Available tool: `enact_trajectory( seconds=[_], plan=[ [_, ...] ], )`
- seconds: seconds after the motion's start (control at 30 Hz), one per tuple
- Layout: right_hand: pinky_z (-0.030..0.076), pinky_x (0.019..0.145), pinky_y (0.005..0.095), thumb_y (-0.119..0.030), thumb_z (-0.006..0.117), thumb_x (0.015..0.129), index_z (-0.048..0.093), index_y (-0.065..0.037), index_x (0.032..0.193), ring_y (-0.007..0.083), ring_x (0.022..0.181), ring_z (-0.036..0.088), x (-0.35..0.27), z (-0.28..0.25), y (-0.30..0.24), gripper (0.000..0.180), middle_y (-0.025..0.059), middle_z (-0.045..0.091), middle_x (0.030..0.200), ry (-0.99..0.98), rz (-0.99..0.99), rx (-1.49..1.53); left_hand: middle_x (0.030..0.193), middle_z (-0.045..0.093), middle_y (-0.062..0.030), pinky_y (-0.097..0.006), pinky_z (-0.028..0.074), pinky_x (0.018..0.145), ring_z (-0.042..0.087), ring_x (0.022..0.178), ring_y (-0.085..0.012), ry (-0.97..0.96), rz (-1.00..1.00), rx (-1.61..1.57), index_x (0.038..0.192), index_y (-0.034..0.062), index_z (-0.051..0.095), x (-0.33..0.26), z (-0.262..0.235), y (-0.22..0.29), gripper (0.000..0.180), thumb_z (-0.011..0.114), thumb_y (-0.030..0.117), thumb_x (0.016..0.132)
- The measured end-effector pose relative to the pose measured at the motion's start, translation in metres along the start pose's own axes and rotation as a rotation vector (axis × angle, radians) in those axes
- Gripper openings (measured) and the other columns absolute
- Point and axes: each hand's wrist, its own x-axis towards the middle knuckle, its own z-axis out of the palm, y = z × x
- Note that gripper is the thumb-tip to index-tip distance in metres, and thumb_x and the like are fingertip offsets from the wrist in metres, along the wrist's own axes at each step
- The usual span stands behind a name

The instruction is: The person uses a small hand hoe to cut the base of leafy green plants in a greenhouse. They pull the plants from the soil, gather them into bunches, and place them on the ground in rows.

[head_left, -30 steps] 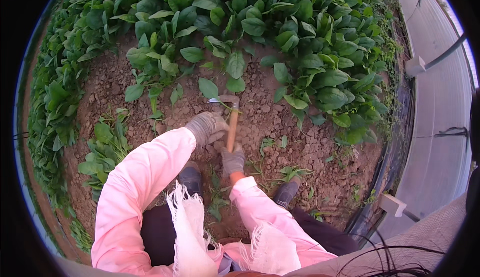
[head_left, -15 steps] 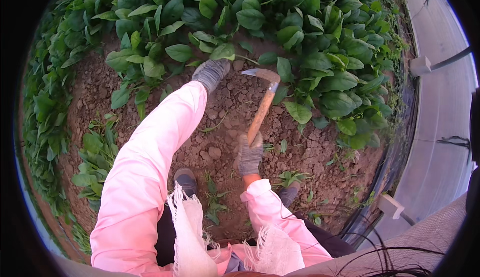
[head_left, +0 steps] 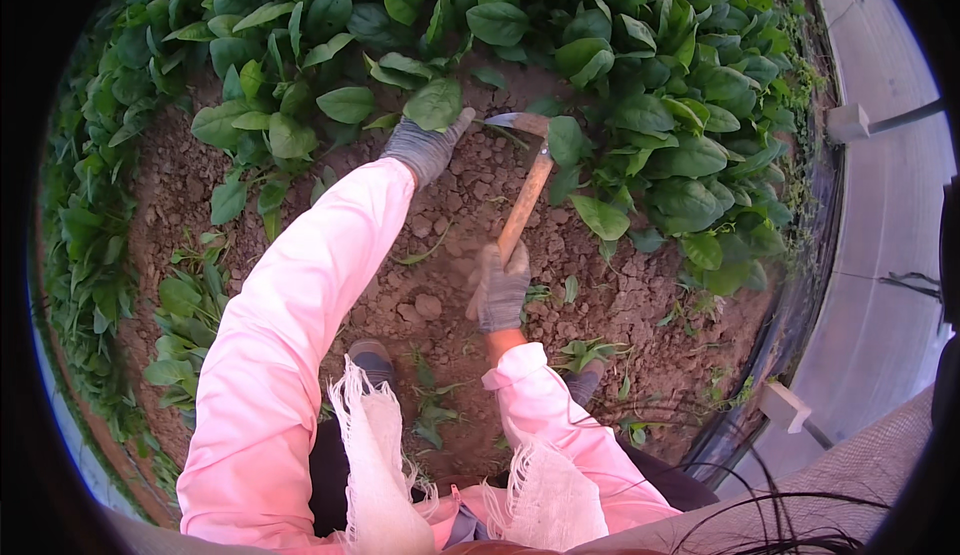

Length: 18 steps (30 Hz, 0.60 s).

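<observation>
My left hand (head_left: 425, 150), in a grey knit glove, reaches to the edge of the leafy plants. Its thumb is stretched out to the right, apart from the rest, while a broad green leaf (head_left: 434, 105) hides the fingertips. My right hand (head_left: 500, 287), gloved alike, is closed round the wooden handle of a sickle (head_left: 524, 198). The sickle's curved, soil-stained blade points left, its tip close to my left thumb and a thin stem. A leaf overlaps the head of the sickle on the right.
Dense spinach-like plants (head_left: 690, 155) fill the far side and both flanks. Cloddy brown soil (head_left: 420, 305) lies under my arms. Picked-looking greens (head_left: 185, 325) lie at left, and small weeds sit near my shoes (head_left: 372, 363). A plastic sheet wall (head_left: 880, 225) with pale blocks runs along the right.
The sickle and my right hand have moved slightly up and right, the blade now nearer the plant. My left thumb has spread out, and the leaf now covers more of that hand.
</observation>
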Motion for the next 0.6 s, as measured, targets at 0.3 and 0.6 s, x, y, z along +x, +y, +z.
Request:
enact_trajectory(
  seconds=[0.3,0.6],
  plan=[
    [0.045,0.046,0.0252,-0.019,0.062,0.096,0.041,0.004,0.133,0.0093,0.052,0.050,-0.018,-0.016,0.007,0.049,0.0036,0.055,0.079,0.123,-0.112,-0.012,0.144,0.049,-0.0148,-0.034,0.038,0.111,0.048,0.130,-0.0251,0.166,0.064,-1.011,0.142,0.0028,0.045,0.006,0.102,-0.095,0.043,0.042,0.016,0.102],
    [0.050,0.069,0.0263,-0.027,0.063,0.097,0.048,0.003,0.121,0.0125,0.079,0.057,-0.061,-0.050,0.042,0.041,0.0040,0.058,0.092,0.043,0.129,-0.032,0.116,0.067,-0.0017,-0.032,0.050,0.088,0.062,0.100,-0.0207,-0.555,0.114,-0.248,0.122,0.0084,0.063,-0.047,0.004,-0.061,0.031,0.062,0.014,0.091]
  ],
)
